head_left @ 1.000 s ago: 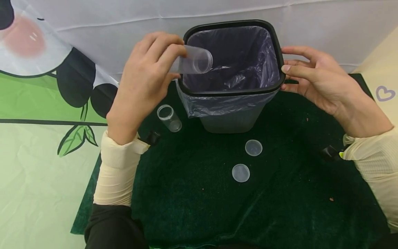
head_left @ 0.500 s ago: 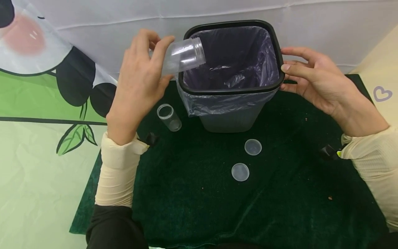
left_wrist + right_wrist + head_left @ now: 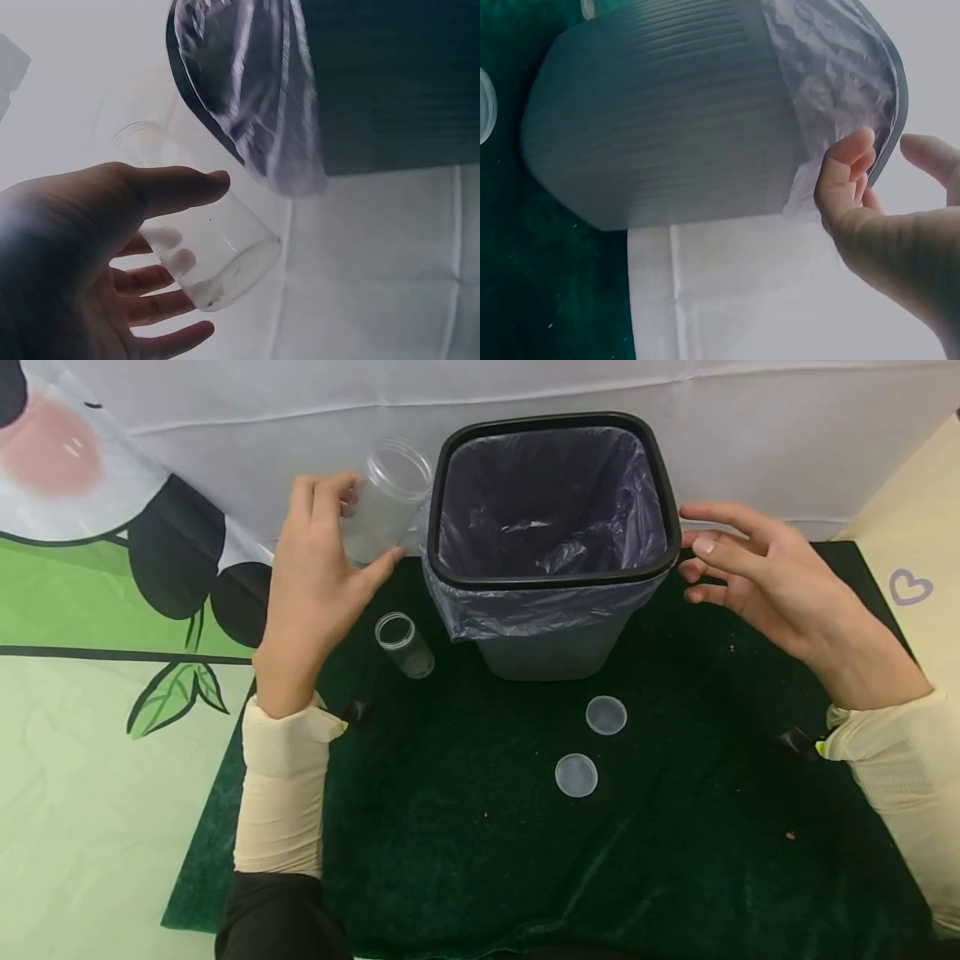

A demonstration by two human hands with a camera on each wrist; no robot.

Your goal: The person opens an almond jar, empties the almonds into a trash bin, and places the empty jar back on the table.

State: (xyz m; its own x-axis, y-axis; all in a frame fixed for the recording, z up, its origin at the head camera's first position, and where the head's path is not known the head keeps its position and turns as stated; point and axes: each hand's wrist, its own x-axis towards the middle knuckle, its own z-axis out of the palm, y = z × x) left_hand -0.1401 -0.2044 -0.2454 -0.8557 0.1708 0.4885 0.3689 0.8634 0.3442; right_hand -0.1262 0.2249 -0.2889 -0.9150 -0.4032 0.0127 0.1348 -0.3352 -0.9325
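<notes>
My left hand [image 3: 311,572] grips a clear plastic jar [image 3: 382,514], lidless, its open mouth tilted up and toward the bin. In the left wrist view the jar [image 3: 225,251] is see-through, with a few specks near its base; thumb on one side, fingers on the other. Just right of it stands a grey trash bin [image 3: 547,652] with a black rim and a translucent purple liner [image 3: 525,618] folded over the edge. My right hand [image 3: 780,589] is by the bin's right rim, thumb and fingers spread around it and loose.
A second clear lidless jar [image 3: 405,647] stands on the dark green cloth [image 3: 450,860], left of the bin. Two round translucent lids [image 3: 606,716] lie in front of the bin. Small crumbs dot the cloth. A white sheet [image 3: 300,410] hangs behind.
My left hand has drawn the jar left, away from over the bin, and turned its mouth from sideways to upward. My right hand has loosened from the rim.
</notes>
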